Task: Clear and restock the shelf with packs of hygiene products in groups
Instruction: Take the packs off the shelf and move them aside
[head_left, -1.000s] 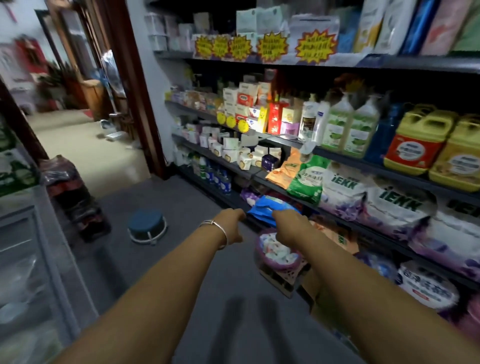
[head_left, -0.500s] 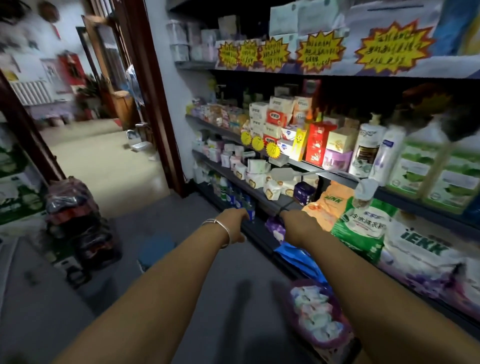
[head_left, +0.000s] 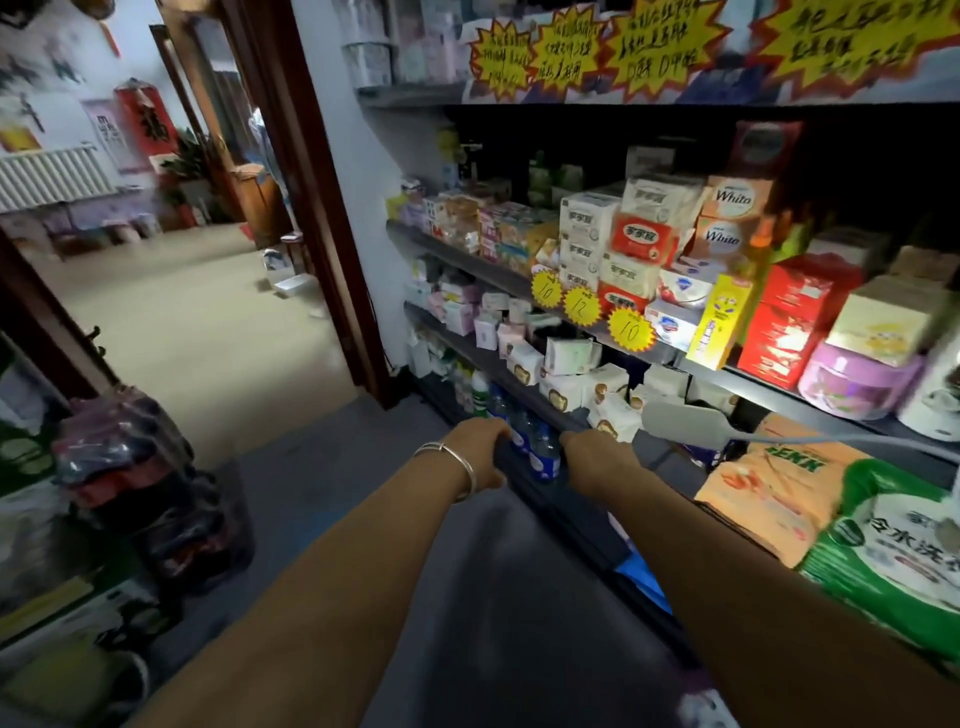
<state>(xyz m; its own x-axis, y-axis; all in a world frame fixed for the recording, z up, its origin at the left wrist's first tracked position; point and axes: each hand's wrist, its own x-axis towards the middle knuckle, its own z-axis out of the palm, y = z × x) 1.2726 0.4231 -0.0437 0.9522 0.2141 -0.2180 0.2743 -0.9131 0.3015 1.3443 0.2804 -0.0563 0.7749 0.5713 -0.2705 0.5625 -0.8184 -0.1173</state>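
Both my arms reach toward the left end of the shelving. My left hand (head_left: 480, 452), with a silver bangle on the wrist, and my right hand (head_left: 597, 457) show their backs, fingers curled under, nothing visible in them. Between them stand small blue-labelled bottles (head_left: 543, 454) behind a dark lower shelf rim (head_left: 524, 480). Just above, white hygiene packs with gold emblems (head_left: 566, 387) lie jumbled on the middle shelf (head_left: 467, 358). Stacked soap boxes (head_left: 639, 239) fill the shelf above that.
A grey flat paddle on a cord (head_left: 685, 423) juts out over the packs. Orange (head_left: 769, 499) and green (head_left: 893, 561) detergent bags lie to the right, a blue pack (head_left: 644, 582) below. A dark door frame (head_left: 322, 208) stands left of the shelves; wrapped bottle bundles (head_left: 135, 493) sit on the floor.
I have moved left along the shelves. The blue pack and the pink tub that were in front of my hands now lie behind to the right. Both hands stay curled.
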